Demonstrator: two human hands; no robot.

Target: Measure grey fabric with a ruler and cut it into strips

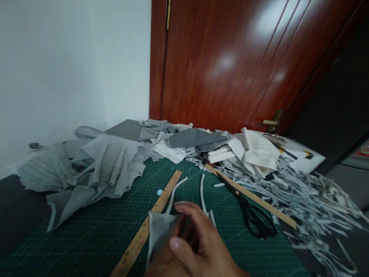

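Observation:
At the front of the green cutting mat [240, 266], my two hands overlap. My left hand [170, 268] is underneath, against a small piece of grey cloth [160, 230], and appears closed on it; its fingertips are hidden. My right hand [211, 250] arches over the left one, thumb and forefinger apart, with nothing visible between them. Narrow grey cloth strips [202, 191] lie just beyond my fingers. A wooden ruler [135, 247] runs diagonally past the cloth's left side. To the right lie black-handled scissors [251, 212].
A heap of grey cloth [104, 161] lies on the left, with grey and white pieces [197, 142] along the back. A second wooden ruler [263, 202] borders a large pile of cut strips [311, 207] on the right. Behind stand a white wall and a wooden door [218, 63].

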